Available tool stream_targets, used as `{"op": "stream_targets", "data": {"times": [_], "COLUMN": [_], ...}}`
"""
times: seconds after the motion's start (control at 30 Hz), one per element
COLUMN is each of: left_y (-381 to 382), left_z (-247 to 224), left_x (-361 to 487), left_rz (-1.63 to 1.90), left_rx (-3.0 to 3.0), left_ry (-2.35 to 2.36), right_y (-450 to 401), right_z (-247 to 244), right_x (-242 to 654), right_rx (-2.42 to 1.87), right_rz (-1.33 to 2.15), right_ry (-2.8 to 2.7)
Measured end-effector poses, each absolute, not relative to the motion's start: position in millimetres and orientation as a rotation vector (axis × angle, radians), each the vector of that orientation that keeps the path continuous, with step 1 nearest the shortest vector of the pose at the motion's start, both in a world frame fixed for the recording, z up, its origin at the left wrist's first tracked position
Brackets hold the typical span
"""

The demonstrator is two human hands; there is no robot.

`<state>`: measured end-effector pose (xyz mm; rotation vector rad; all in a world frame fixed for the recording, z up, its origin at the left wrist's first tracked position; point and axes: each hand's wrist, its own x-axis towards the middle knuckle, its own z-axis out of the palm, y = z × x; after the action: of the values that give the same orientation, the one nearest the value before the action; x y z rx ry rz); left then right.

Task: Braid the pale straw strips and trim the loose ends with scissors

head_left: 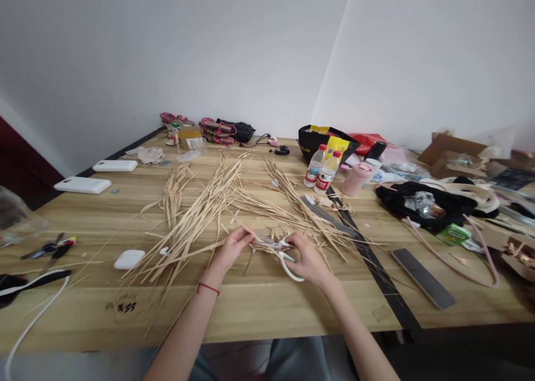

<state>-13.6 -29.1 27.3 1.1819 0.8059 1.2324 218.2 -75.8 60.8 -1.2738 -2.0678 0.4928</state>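
My right hand (308, 258) grips a pair of scissors (276, 246) with white handles, the blades pointing left and the handles spread apart. Thumb and fingers of my left hand (232, 248) pinch thin straw strips close to the blade tips. Whether the blades touch the strips is too small to tell. Under and just behind the scissors lie short strip ends on the table. A large loose heap of long, flat straw strips (204, 203) spreads beyond and left of my left hand. Another bundle of strips (301, 205) runs diagonally behind my right hand.
Two red-capped bottles (325, 172), a pink cup (356, 179) and a black bag (307, 141) stand at back right. A grey bar (422, 278) lies right. White earbud case (129, 259), pliers (50, 248) and two white power-bank-like blocks (82, 185) are left. The wooden table's (234, 320) front edge is near me.
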Motion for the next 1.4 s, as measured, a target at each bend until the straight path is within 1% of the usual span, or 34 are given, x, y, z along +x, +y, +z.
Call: {"op": "stream_targets", "data": {"times": [0.23,0.5,0.83,0.97,1.1,1.23,1.4], "left_y": [-23.8,-24.9,-23.6,-25.2,-30.1,-35.8,-40.2], "left_z": [17.9,20.8,19.7,21.7,18.2,16.4,28.4], "left_x": [-12.2,-11.6,-12.4,-11.8,-4.2,1.6,-4.0], "left_rz": [1.231,1.195,1.185,1.136,1.01,0.977,0.934], "left_rx": [1.221,1.296,1.314,1.347,1.375,1.368,1.345], "left_ry": [0.918,0.964,0.943,0.915,0.887,0.902,0.883], "right_y": [-82.7,-88.4,-90.4,-91.2,-90.3,-88.5,-88.6], "right_z": [59.8,64.8,56.7,56.5,58.8,59.2,57.9], "right_x": [202.4,197.5,194.8,193.9,191.1,190.4,194.5], "right_rx": [-1.292,-1.302,-1.326,-1.352,-1.368,-1.367,-1.339], "right_rz": [0.539,0.58,0.582,0.604,0.597,0.606,0.612], "right_ry": [-2.02,-2.04,-2.031,-2.023,-2.013,-2.006,-1.997]}}
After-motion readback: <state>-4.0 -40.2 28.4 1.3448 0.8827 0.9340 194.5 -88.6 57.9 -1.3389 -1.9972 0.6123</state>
